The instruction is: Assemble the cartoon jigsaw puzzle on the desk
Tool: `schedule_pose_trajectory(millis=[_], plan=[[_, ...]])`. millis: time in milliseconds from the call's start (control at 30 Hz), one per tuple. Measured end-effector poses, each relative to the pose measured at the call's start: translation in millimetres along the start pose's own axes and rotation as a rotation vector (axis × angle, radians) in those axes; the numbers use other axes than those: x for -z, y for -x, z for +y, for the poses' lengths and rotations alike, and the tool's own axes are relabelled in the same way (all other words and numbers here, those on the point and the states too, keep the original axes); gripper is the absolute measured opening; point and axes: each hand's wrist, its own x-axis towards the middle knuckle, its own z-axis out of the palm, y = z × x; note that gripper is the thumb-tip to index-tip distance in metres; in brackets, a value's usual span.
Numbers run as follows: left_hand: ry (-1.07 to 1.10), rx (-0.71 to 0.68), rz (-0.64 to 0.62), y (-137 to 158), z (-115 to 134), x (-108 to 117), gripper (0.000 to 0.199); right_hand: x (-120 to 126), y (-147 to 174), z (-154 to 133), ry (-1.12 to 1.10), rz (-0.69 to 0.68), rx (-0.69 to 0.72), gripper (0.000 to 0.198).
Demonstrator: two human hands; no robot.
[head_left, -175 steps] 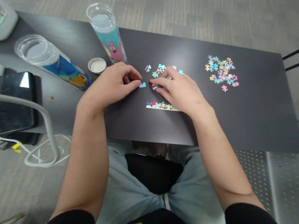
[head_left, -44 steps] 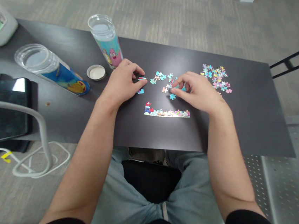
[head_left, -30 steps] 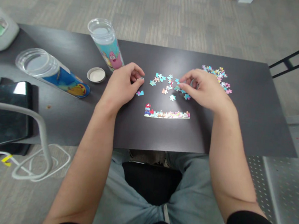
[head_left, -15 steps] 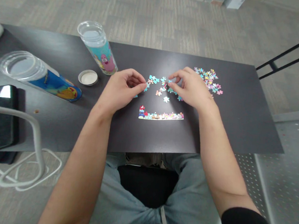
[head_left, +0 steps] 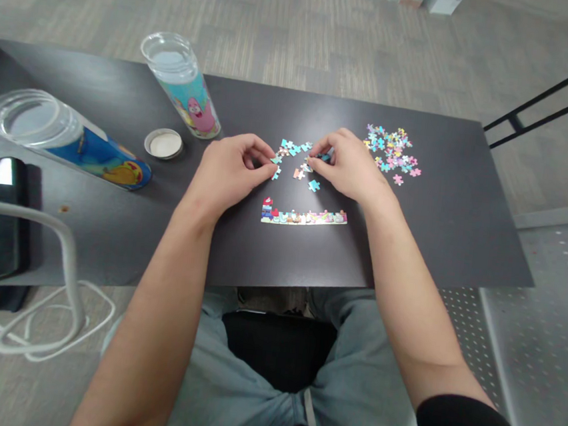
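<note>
Both hands pinch small pieces at frame centre: left hand (head_left: 227,174), right hand (head_left: 349,169). A careless sweep could scatter the loose pieces (head_left: 296,160) or nudge the joined strip (head_left: 304,216).

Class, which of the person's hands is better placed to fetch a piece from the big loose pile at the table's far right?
Probably the right hand: it lies nearer the pile, while the left hand sits across the small cluster.

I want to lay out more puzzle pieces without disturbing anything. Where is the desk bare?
Bare: the desk's right end beyond the loose pile, and its near edge below the joined strip. Also the patch between the lying tube and the left hand. Crowded: between the left and right hand, where small pieces lie scattered.
</note>
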Motion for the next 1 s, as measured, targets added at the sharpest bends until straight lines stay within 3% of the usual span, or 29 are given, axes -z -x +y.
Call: schedule_pose_trajectory(millis=[167,267,400,500,800,1000], plan=[[-0.023,0.007,0.063,1,2,6,0.006,3,0,2,-0.085,-0.069,0.045,0.021],[-0.007,-0.009,0.097,2,0,8,0.008,0,-1,8,-0.139,-0.043,0.07,0.019],[0.003,-0.019,0.083,4,-1,8,0.009,0,-3,15,-0.161,-0.041,0.079,0.013],[0.007,-0.023,0.079,5,0,6,0.011,3,-3,14,-0.216,-0.096,0.084,0.02],[0.014,-0.043,0.075,8,6,7,0.019,12,6,-10,-0.527,-0.174,0.05,0.018],[0.003,-0.04,0.086,10,3,12,0.015,23,16,-32,-0.594,-0.222,0.068,0.031]])
